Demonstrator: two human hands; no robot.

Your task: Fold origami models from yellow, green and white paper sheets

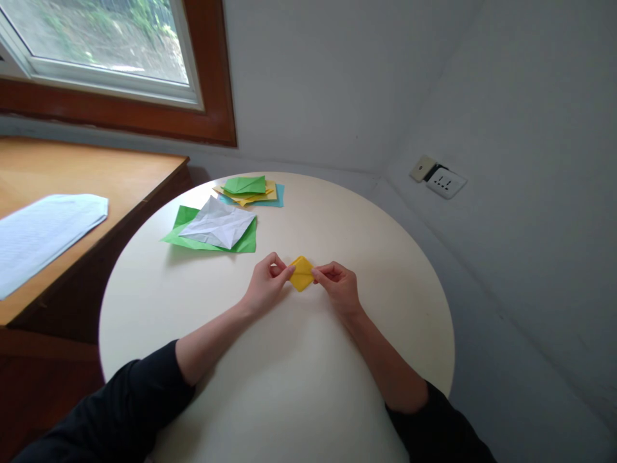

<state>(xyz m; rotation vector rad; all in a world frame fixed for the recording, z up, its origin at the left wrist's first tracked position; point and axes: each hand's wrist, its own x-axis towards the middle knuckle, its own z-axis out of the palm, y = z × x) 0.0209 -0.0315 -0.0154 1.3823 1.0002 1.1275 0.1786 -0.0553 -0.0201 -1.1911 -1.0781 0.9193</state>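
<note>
mid-fold: left hand (267,281) and right hand (339,285) each pinch an opposite corner of the small yellow folded paper (301,273), held between them on the round table (366,257). likely next: press crease flat, corners kept aligned.

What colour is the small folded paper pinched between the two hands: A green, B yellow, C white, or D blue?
B: the left hand and right hand each pinch a side of a small yellow folded paper just above the round table.
</note>
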